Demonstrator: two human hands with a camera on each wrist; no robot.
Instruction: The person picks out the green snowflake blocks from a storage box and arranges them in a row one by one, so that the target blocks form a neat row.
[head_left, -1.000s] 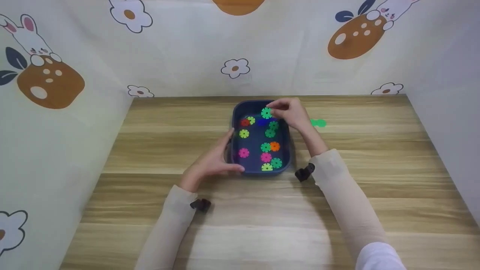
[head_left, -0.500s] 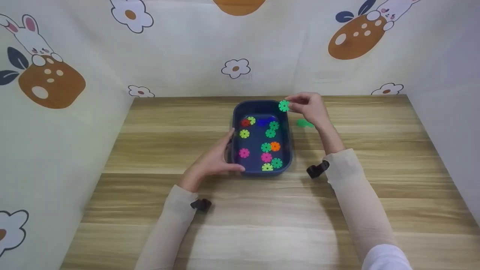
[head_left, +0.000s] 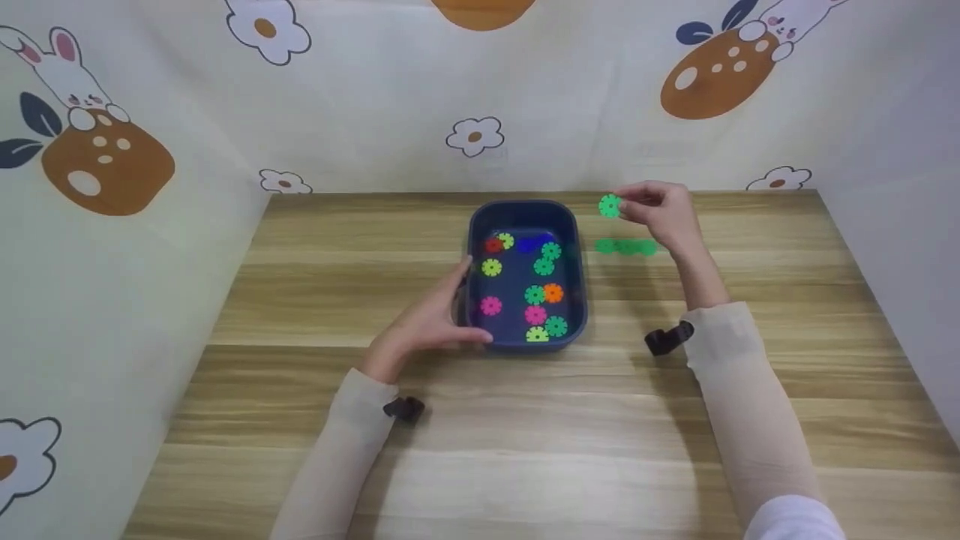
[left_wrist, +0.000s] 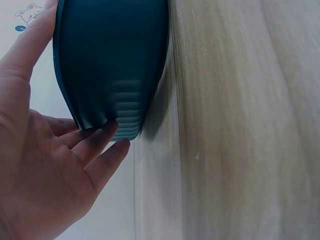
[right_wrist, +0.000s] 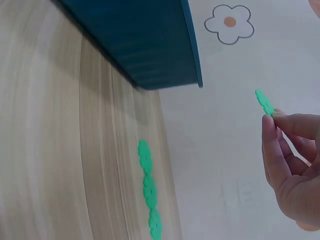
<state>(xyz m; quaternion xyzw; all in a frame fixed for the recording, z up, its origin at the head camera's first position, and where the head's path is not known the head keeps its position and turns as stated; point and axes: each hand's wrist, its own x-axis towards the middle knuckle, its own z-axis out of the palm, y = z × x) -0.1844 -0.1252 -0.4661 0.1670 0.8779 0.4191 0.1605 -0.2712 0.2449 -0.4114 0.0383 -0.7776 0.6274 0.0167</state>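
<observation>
My right hand (head_left: 670, 217) pinches a green snowflake disc (head_left: 610, 205) between thumb and fingertips, up above the table to the right of the bin. Below it, a row of three green discs (head_left: 627, 247) lies on the table, end to end in the right wrist view. With my left hand (head_left: 424, 319) I hold the dark blue plastic bin (head_left: 581, 300) at its near left corner, thumb at the near rim and fingers along the left side. In the left wrist view the fingers (left_wrist: 97, 142) bend against the bin's wall.
Inside the bin lie several more discs: green, yellow, pink, blue, a red one (head_left: 493, 245) and an orange one (head_left: 553, 293). The wood-grain table (head_left: 525, 450) ends at a printed cloth backdrop (head_left: 555, 97) behind the bin.
My right hand has moved right, from over the bin's far end to beyond its right side, carrying the green disc. The left hand and the bin have stayed put.
</observation>
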